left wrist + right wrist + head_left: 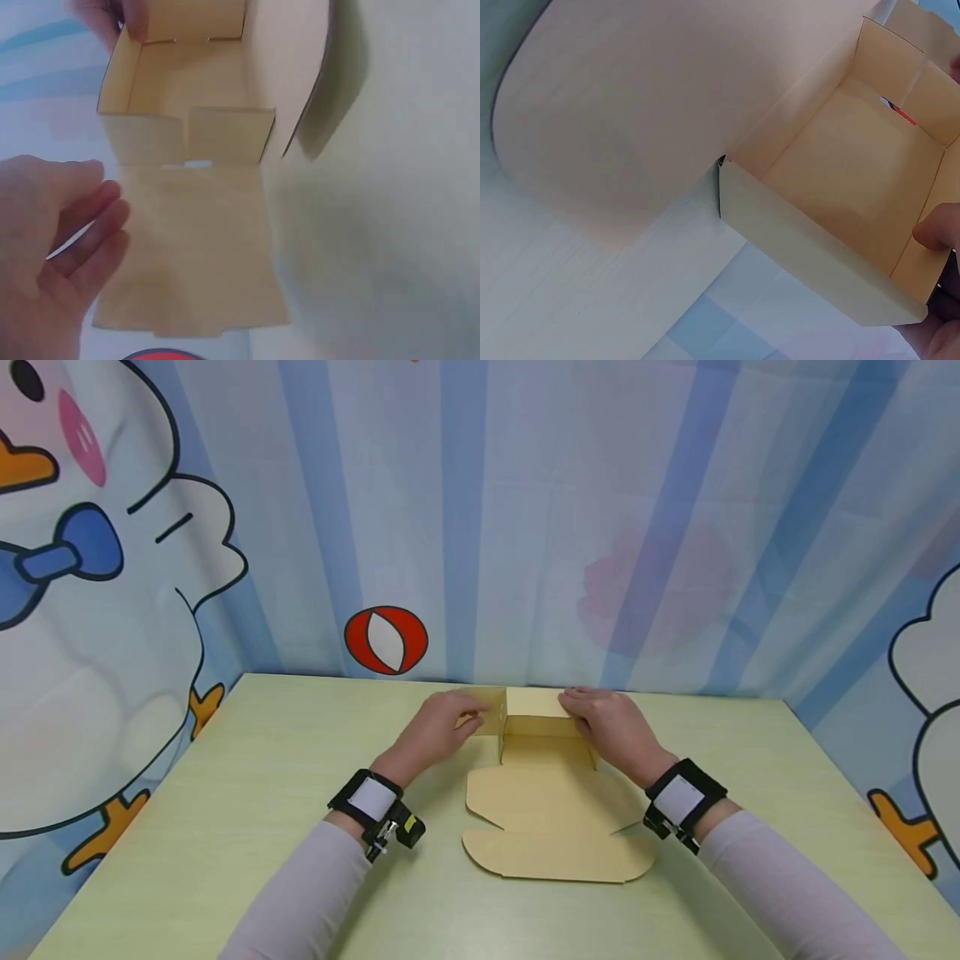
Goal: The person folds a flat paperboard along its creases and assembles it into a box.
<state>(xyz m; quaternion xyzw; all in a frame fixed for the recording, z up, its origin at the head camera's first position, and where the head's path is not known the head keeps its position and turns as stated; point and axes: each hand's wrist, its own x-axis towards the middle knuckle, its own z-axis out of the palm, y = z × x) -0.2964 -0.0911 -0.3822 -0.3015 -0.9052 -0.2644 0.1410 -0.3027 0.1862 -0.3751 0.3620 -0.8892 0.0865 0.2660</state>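
Observation:
A partly folded cardboard box [543, 727] stands toward the table's far edge, its long rounded lid [555, 802] spread toward me. My right hand [618, 735] grips the far right corner. In the right wrist view its thumb [936, 227] is over the inner side of the wall and the fingers are outside. At the box's left end my left hand [438, 727] has loosely bent fingers, thumb apart from them. The left wrist view shows those fingertips [112, 214] overlapping the edge of an outward-folded side flap [191, 247]. Two short tabs [229, 131] stand upright beside that flap.
The pale wooden table [262, 793] extends around the box on both sides. Right behind its far edge hangs a striped cartoon backdrop [525, 527], which also covers the sides. A strapped camera [408, 827] hangs from the left wrist.

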